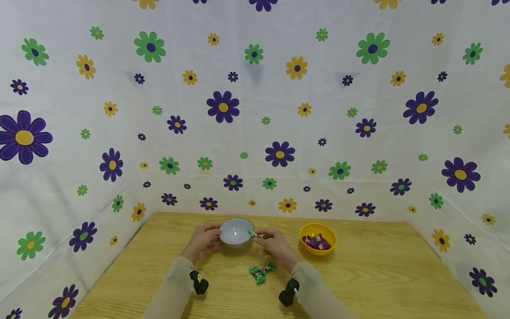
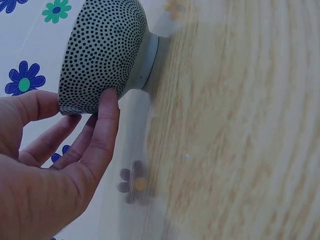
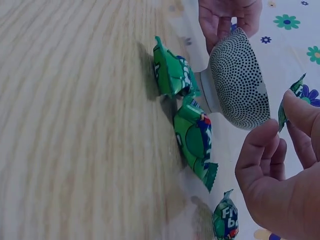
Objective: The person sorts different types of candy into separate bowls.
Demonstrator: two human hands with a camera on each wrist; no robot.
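Note:
A pale bowl with small dark dots (image 1: 237, 231) (image 2: 102, 55) stands on its foot near the back of the table. My left hand (image 1: 202, 241) (image 2: 65, 165) grips its left side at the rim, fingertips against the outer wall. On the bowl's right, my right hand (image 1: 276, 246) (image 3: 285, 175) pinches a green wrapped candy (image 1: 252, 234) (image 3: 295, 100) between thumb and finger, beside the rim. Other curled fingers of that hand come close to the bowl's wall. Three more green wrapped candies (image 3: 172, 75) lie on the wooden table in front of the bowl, close together.
A yellow bowl (image 1: 318, 251) holding purple wrapped candies (image 1: 316, 242) stands right of my right hand. The wooden table (image 1: 378, 274) reaches back to a white sheet (image 1: 255, 141) with printed flowers, which also hangs at both sides.

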